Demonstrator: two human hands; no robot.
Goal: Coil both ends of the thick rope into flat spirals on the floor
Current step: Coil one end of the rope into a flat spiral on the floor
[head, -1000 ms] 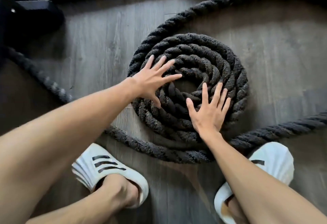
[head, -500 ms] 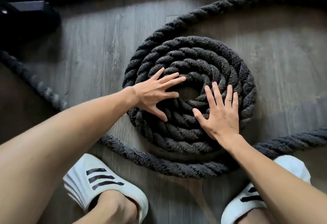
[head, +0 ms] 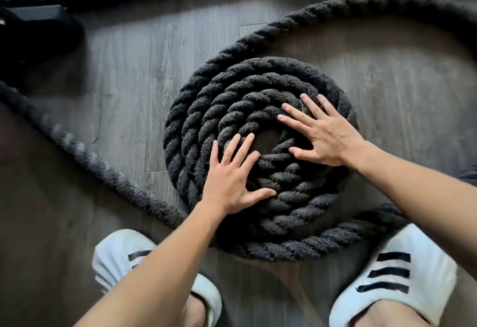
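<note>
left hand (head: 229,184) flat, fingers spread on rope (head: 258,89) spiral, gripping nothing | right hand (head: 327,135) likewise | spiral's centre part-hidden

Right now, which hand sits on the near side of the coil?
The left hand: it lies flat on the coil's near-left turns, close to the shoes. The right hand rests farther up, on the right side.
</note>
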